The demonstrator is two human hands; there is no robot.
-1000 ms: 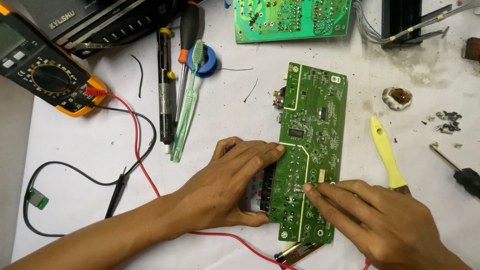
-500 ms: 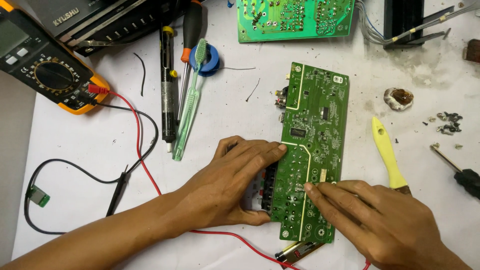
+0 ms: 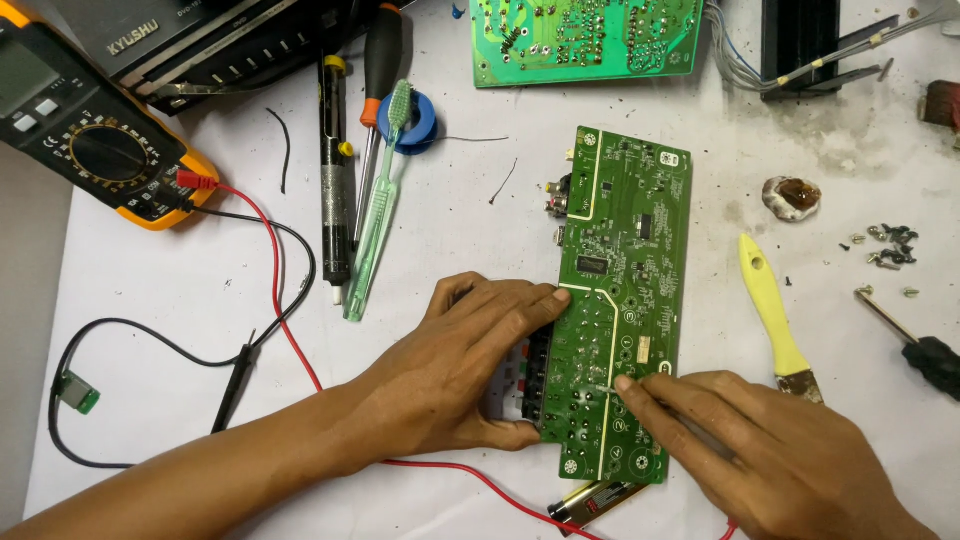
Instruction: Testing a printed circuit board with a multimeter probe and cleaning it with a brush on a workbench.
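Change: we see almost none against 1 second ago; both hands sit where they sat, and the long green printed circuit board (image 3: pixel 620 300) lies in the same place on the white counter (image 3: pixel 180 320).
Left hand: our left hand (image 3: pixel 470 350) lies flat with fingers stretched, pressing the board's left edge beside the black connector block (image 3: pixel 535 370); it steadies rather than grips.
Right hand: our right hand (image 3: pixel 770 455) is pinched closed on a thin metal probe tip (image 3: pixel 600 386), which touches the lower part of the board. What the tip belongs to we cannot tell.
Board: solder side up, lengthwise away from us, at the counter's middle.
Meaning: with nothing shifted, we judge the contact is being held steady on 1 point of the board.
Nearby left: a yellow and black multimeter (image 3: pixel 90 150) with red and black leads, a pale green toothbrush (image 3: pixel 375 210), a black desoldering pump (image 3: pixel 335 170).
Nearby right: a yellow-handled brush (image 3: pixel 770 305), a cluster of small screws (image 3: pixel 885 245).
Top: a 2nd green circuit board (image 3: pixel 585 35).
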